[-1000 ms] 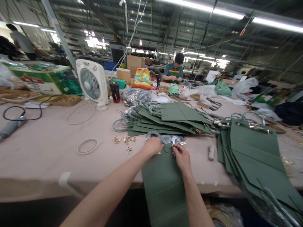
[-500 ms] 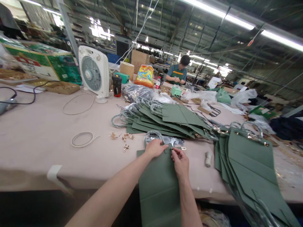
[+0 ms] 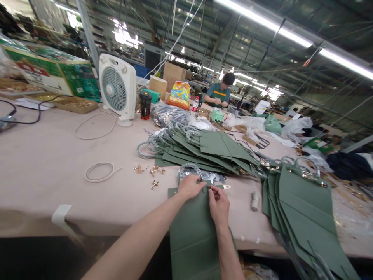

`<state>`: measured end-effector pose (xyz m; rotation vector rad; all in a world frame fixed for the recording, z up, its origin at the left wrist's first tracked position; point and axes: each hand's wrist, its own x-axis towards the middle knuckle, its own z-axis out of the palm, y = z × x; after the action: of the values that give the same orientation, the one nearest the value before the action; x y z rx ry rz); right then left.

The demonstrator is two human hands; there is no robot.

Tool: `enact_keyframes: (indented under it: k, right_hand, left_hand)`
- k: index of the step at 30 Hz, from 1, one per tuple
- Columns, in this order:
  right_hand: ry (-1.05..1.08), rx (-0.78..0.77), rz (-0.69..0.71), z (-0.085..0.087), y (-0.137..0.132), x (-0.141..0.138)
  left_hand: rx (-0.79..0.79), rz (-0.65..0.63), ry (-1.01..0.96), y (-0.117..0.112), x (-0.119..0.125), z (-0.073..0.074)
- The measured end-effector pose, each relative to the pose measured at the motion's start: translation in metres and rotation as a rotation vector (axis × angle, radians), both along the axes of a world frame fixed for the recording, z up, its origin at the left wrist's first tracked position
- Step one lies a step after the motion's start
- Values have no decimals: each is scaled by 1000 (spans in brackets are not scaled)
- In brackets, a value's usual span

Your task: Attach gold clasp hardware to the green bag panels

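A green flat bag piece (image 3: 192, 229) lies over the table's front edge, hanging down toward me. My left hand (image 3: 190, 186) is closed over its top edge, beside the plastic-wrapped handle loop (image 3: 186, 169). My right hand (image 3: 218, 202) pinches a small gold metal fitting at the bag's top edge, fingers pressed together. A few loose gold fittings (image 3: 151, 171) lie on the cloth to the left of my hands.
A fanned pile of green bags (image 3: 204, 149) lies behind my hands, another stack (image 3: 303, 202) at the right. A white fan (image 3: 116, 87), a dark bottle (image 3: 145, 105), a white cord coil (image 3: 99, 172) and a small white roll (image 3: 255, 200) are on the table. A person works at the far end.
My view has swung slightly left and down. Both hands stay at the bag's top edge; the right hand has drawn closer to the left.
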<state>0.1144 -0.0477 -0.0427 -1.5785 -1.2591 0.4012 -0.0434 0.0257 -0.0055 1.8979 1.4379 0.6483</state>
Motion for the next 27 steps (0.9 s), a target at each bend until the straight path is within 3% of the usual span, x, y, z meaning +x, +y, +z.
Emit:
enact_keyframes:
  k: [7,11,15,18,22,27]
  right_hand:
    - [-142,-48,-25,8,0,-10]
    - [-24,-11,-30,18,-8,-11]
    - [79,160,-206,25,-21,-11]
    - [166,111,-294,27,-34,-8]
    - [169,-113,-71,41,-60,0]
    - [198,-190,172,87,-108,-5]
  left_hand:
    - [25,-9,-62,-1,-2,-2]
    - [41,-33,-98,-3,-4,1]
    - [66,-56,-149,-7,-8,8]
    - [74,-57,-182,-11,-11,17]
    - [70,-56,-222,-16,-15,31]
    - [-47,-227,-501,-35,-31,56]
